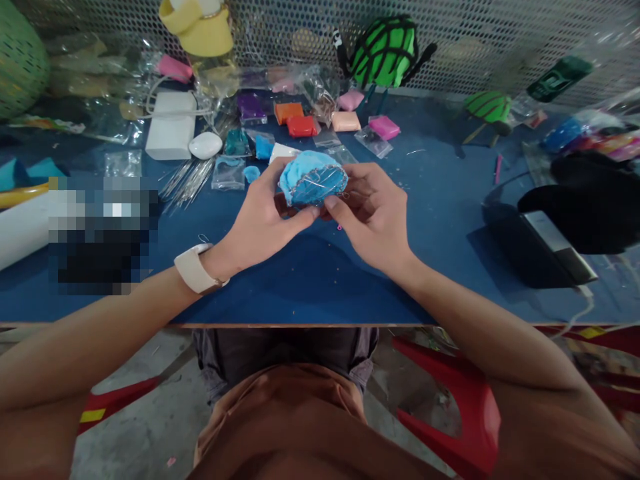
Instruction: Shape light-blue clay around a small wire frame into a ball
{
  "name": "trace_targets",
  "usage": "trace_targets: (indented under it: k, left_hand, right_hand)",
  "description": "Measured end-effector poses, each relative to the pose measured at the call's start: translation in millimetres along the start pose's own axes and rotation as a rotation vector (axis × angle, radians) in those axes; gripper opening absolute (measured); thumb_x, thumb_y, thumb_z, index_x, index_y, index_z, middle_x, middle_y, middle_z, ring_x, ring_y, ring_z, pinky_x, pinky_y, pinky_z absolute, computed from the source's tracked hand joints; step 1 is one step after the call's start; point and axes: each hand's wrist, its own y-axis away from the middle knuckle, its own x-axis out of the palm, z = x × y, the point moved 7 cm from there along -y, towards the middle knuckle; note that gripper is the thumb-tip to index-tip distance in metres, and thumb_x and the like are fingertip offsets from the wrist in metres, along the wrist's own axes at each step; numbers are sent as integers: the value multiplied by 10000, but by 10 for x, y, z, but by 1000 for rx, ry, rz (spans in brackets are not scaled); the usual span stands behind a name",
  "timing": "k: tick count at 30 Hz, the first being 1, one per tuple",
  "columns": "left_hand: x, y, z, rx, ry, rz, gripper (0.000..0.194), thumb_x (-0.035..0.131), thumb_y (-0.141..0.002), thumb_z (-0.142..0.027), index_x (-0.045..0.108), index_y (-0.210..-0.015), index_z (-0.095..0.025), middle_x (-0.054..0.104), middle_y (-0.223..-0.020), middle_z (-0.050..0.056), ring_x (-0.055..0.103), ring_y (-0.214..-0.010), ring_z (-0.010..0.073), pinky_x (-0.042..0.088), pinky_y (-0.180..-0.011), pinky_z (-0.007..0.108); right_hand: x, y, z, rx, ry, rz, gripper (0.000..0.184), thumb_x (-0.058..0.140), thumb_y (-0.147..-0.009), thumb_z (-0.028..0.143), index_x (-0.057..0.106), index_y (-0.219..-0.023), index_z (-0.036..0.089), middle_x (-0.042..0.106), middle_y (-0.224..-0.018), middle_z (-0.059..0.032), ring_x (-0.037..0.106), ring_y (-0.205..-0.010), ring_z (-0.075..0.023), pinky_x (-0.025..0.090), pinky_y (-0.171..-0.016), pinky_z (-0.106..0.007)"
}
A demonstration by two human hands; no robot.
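Note:
A light blue clay dome [311, 178] with thin wire over it is held above the blue table [310, 280]. My left hand [260, 217] cups it from the left and below, fingers wrapped round it; a pale watch sits on that wrist. My right hand [373, 210] grips its right edge, thumb and fingers pinched at the wire near the rim. Both hands are closed on the dome, a little above the tabletop.
Small bags of coloured clay [302, 125] and loose wires [187, 180] lie behind the hands. A white box [171, 125] stands at back left, green wire-wrapped shells [384, 50] at the back, a black device [543, 247] on the right. Red stools [460, 400] stand below the table edge.

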Motion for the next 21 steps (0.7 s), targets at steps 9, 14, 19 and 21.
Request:
trace_targets:
  k: [9, 14, 19, 21]
  left_hand:
    - [64, 51, -15, -60, 137, 101, 710, 921, -999, -778, 666, -1480, -322, 761, -1468, 143, 826, -1360, 423, 789, -1024, 578]
    - [90, 37, -72, -22, 178, 126, 713, 928, -1006, -759, 662, -1500, -319, 755, -1503, 143, 847, -1345, 417, 794, -1037, 609]
    - [111, 27, -125, -27, 199, 168, 718, 949, -989, -745, 657, -1505, -341, 759, -1546, 141, 824, -1417, 419, 803, -1046, 577]
    - [123, 25, -142, -25, 194, 183, 727, 941, -982, -770, 657, -1506, -353, 765, -1546, 134, 826, -1410, 410, 802, -1064, 581]
  right_hand:
    - [-86, -59, -193, 4, 55, 25, 592, 749, -1077, 852, 761, -1413, 363, 870, -1284, -91, 895, -1165, -384, 815, -963, -648]
    - [-116, -55, -189, 2, 85, -2, 500, 775, -1094, 794, 770, -1359, 370, 874, -1236, -71, 907, -1135, -361, 821, -928, -595]
    - [-133, -67, -178, -14, 103, -18, 378, 726, -1145, 702, 768, -1325, 371, 875, -1277, -58, 891, -1101, -316, 802, -939, -559]
    - [-146, -71, -155, -24, 103, -42, 374, 724, -1145, 692, 781, -1309, 360, 884, -1259, -60, 886, -1100, -314, 802, -959, -567]
